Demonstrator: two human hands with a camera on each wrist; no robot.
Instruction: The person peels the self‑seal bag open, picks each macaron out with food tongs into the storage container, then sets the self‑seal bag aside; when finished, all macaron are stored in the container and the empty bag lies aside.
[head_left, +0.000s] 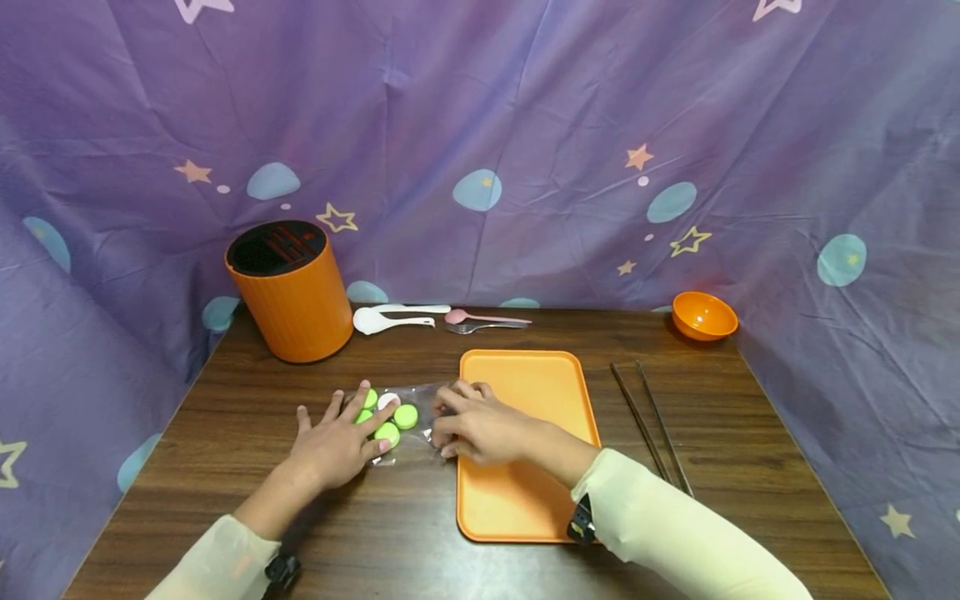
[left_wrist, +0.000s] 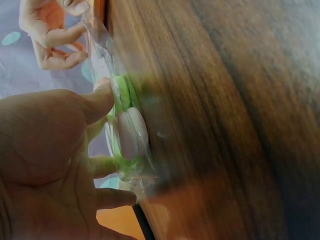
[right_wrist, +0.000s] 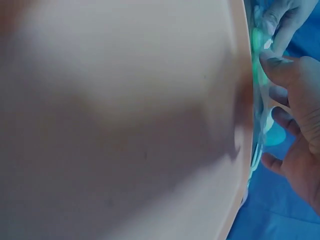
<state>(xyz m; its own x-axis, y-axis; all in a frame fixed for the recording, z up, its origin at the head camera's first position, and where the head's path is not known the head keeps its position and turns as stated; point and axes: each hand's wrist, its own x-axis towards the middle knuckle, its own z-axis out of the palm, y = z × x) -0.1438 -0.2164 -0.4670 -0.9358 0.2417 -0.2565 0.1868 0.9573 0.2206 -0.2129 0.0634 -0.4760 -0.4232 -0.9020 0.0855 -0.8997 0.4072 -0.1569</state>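
Note:
A clear plastic bag (head_left: 412, 454) lies on the table left of the orange tray. Inside it are several round green pieces (head_left: 406, 416) and a pale one (left_wrist: 132, 132), shaped like macarons. My left hand (head_left: 333, 446) rests over the bag's left part with fingers spread, partly hiding the pieces. At the bag's right end, beside and partly above the tray's left edge, my right hand (head_left: 480, 425) touches the plastic with loosely bent, separated fingertips. The right wrist view shows its thumb (right_wrist: 280, 67) right at the bag.
The orange tray (head_left: 525, 500) lies under my right forearm. Two long dark chopsticks (head_left: 645, 421) lie right of it, with an orange bowl (head_left: 705, 317) behind. An orange utensil holder (head_left: 296, 300) stands back left. A white ladle (head_left: 371, 321), pink spoon (head_left: 480, 317) and fork (head_left: 487, 327) line the back.

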